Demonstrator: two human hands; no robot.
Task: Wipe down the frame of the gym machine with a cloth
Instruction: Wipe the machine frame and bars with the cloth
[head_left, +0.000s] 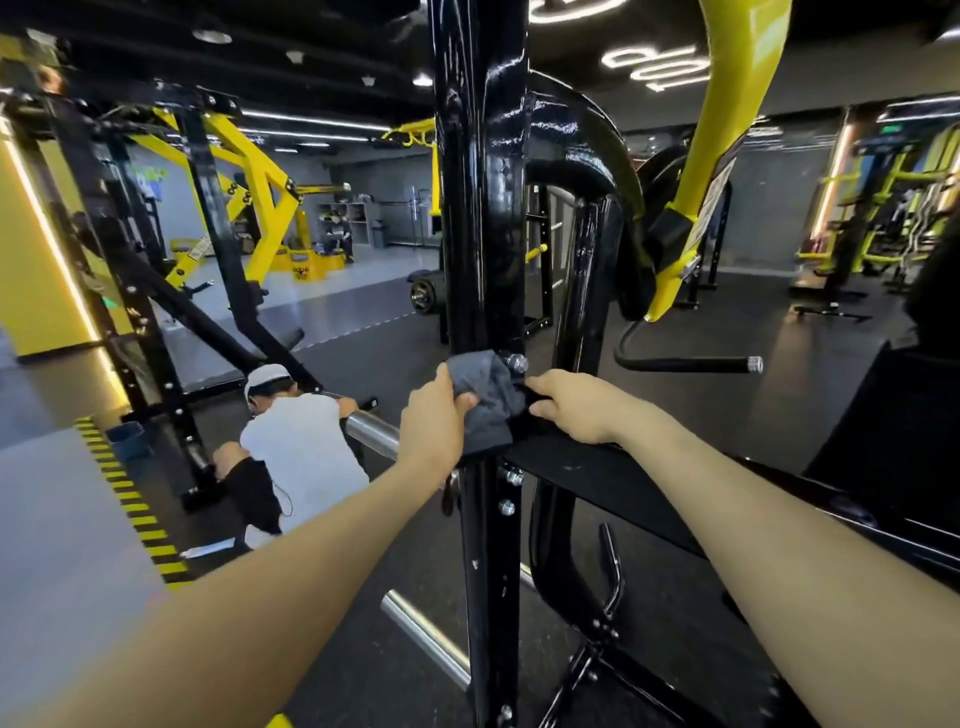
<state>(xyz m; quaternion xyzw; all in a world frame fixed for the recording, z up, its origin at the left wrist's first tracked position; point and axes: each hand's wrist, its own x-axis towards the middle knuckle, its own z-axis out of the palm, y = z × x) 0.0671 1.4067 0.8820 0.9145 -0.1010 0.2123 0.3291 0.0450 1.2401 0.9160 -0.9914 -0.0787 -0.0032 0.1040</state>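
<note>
Frame (478, 234) post mid-wipe: left hand (434, 418) fingers grip the cloth (485, 400) round it; right hand (571, 410) on crossbar (597, 470), grip unclear. Next, I judge: slide cloth downward.

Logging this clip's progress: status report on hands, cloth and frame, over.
Left hand grips grey cloth, pressed on black upright post. Right hand rests on crossbar beside cloth. Bolt juts just above cloth.

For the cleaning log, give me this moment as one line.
left hand: grips grey cloth against black post | right hand: on crossbar
</note>
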